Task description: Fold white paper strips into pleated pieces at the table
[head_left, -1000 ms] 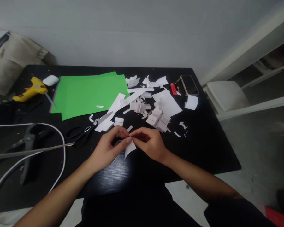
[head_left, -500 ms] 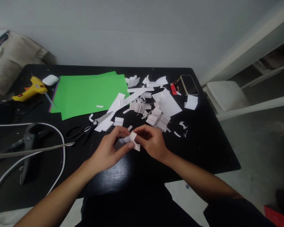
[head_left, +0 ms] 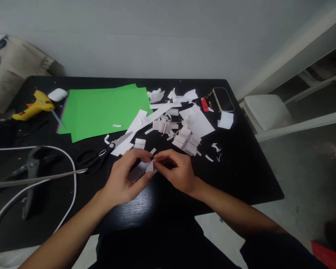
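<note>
A folded white paper strip (head_left: pixel 149 167) is held between both hands above the near part of the black table. My left hand (head_left: pixel 126 175) grips its left part, with the thumb in front and the fingers behind. Pinched on the strip's right end is my right hand (head_left: pixel 177 170), its thumb and fingertips close to the left thumb. Just beyond the hands lie a small folded paper piece (head_left: pixel 140 144) and a pile of folded paper pieces (head_left: pixel 186 140). Black-handled scissors (head_left: pixel 103 152) rest left of them, blades over white paper strips.
Green sheets (head_left: pixel 100 112) cover the back left of the table (head_left: pixel 240 175). A yellow glue gun (head_left: pixel 36 105), a white cable (head_left: pixel 74 183) and pliers (head_left: pixel 33 168) lie at the left. A red lighter (head_left: pixel 204 104) and a phone (head_left: pixel 223 99) are at the back right.
The paper's right end, which stood up with flaps spread, now lies folded down between my fingertips. My right fingers have moved slightly left, closing onto the paper.
</note>
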Demonstrator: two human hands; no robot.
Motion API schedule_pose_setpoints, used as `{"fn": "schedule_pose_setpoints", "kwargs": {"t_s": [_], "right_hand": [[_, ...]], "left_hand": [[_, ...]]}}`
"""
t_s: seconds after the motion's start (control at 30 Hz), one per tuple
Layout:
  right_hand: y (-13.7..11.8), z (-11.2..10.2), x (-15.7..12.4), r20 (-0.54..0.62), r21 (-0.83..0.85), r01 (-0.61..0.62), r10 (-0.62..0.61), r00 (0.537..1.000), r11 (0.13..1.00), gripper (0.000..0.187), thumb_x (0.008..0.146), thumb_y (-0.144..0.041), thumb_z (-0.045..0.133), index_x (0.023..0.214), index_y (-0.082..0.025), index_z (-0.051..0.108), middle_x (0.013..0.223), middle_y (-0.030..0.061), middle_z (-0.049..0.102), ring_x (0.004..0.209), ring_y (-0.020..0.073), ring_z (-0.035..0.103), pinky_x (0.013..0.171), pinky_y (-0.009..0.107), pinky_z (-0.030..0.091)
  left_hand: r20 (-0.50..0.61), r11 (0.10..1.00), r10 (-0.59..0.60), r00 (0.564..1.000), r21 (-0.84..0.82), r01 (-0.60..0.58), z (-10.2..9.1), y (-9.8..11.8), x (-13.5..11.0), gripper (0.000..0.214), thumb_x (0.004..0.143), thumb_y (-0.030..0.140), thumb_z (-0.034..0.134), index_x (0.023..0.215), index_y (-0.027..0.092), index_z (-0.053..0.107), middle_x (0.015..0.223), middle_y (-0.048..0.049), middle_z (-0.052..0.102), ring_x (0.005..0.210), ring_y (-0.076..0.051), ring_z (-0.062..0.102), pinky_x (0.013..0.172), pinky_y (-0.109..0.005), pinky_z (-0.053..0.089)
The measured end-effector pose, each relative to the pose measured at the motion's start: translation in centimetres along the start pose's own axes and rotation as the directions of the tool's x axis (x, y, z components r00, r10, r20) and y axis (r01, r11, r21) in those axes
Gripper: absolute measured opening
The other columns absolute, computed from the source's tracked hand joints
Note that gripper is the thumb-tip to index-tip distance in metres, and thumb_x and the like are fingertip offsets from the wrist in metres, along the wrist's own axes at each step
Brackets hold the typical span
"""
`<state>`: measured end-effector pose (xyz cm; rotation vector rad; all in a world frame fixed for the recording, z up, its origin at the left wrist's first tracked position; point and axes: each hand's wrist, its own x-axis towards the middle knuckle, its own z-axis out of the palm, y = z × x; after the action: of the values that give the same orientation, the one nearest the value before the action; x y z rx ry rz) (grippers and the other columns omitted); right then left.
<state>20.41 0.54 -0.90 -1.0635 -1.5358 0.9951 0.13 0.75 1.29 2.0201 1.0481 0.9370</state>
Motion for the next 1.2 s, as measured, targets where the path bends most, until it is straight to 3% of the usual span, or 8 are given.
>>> {"fn": "schedule_pose_setpoints", "kwargs": {"t_s": [0.13,0.37,0.5,0.6,0.83,1.03,1.2], "right_hand": [[0.0,0.1,-0.1,0.007,0.008,-0.013,0.013,1.0,1.0,0.01,0.088,-0.022,0.076,0.097,-0.02,0.074,0.088,0.0031,0.078,0.076,0.0148,0.076,0.07,0.025,0.064],[0.1,0.1,-0.1,-0.018,0.019,-0.025,0.026,1.0,0.999,0.011,0.088,-0.022,0.076,0.099,-0.022,0.073,0.091,0.0032,0.078,0.079,0.0158,0.076,0.074,0.028,0.064],[-0.2,0.2,0.1,-0.037,0.014,-0.043,0.043,0.998,0.999,0.011,0.086,-0.021,0.076,0.097,-0.022,0.075,0.087,0.0026,0.078,0.075,0.0157,0.073,0.07,0.028,0.062],[-0.6,0.1,0.4,-0.02,0.028,-0.078,0.079,0.997,0.997,0.009,0.087,-0.024,0.076,0.096,-0.022,0.077,0.087,0.0032,0.078,0.075,0.0166,0.073,0.068,0.029,0.06],[-0.7,-0.1,0.7,0.005,0.029,-0.036,0.036,0.999,0.999,0.008,0.087,-0.018,0.074,0.091,-0.023,0.079,0.09,0.0036,0.079,0.082,0.0177,0.075,0.072,0.03,0.06],[-0.6,0.4,0.4,-0.044,0.107,-0.142,0.148,0.988,0.984,0.011,0.083,-0.026,0.081,0.093,-0.022,0.078,0.088,0.0028,0.08,0.079,0.0175,0.077,0.075,0.03,0.065],[-0.9,0.5,0.3,-0.038,0.112,-0.162,0.167,0.985,0.98,0.008,0.083,-0.025,0.081,0.089,-0.022,0.078,0.086,0.0022,0.08,0.077,0.017,0.077,0.073,0.03,0.065]], "left_hand": [[-0.011,0.994,0.082,0.997,0.069,-0.081,0.1,0.3,0.1,0.028,0.09,0.014,0.063,0.116,0.022,0.062,0.108,-0.0079,0.07,0.102,-0.023,0.066,0.09,-0.038,0.052],[-0.046,0.97,0.112,0.993,0.221,-0.099,0.8,0.5,0.1,0.034,0.083,0.027,0.076,0.115,0.022,0.066,0.111,-0.0105,0.072,0.103,-0.029,0.068,0.091,-0.044,0.054],[-0.114,0.985,0.027,0.993,0.172,-0.007,1.1,0.6,0.1,0.013,0.093,0.018,0.065,0.105,0.021,0.068,0.098,-0.0063,0.074,0.093,-0.021,0.07,0.084,-0.035,0.055],[-0.127,0.989,-0.084,0.988,0.113,0.099,0.9,0.8,0.2,0.006,0.096,0.023,0.064,0.1,0.02,0.069,0.092,-0.0034,0.074,0.084,-0.018,0.069,0.076,-0.03,0.054],[-0.067,0.967,-0.242,0.968,0.063,0.246,0.3,1.0,0.7,0.015,0.096,0.035,0.067,0.096,0.021,0.071,0.092,-0.0015,0.075,0.084,-0.018,0.07,0.075,-0.029,0.053],[-0.064,0.964,-0.257,0.964,0.047,0.26,0.1,1.0,0.5,0.014,0.096,0.035,0.067,0.097,0.022,0.071,0.091,-0.0012,0.074,0.083,-0.018,0.069,0.075,-0.029,0.053],[-0.052,0.944,-0.328,0.943,0.028,0.329,0.1,0.9,0.5,0.016,0.095,0.036,0.068,0.095,0.021,0.072,0.087,-0.0009,0.073,0.077,-0.017,0.067,0.069,-0.028,0.051]]}}
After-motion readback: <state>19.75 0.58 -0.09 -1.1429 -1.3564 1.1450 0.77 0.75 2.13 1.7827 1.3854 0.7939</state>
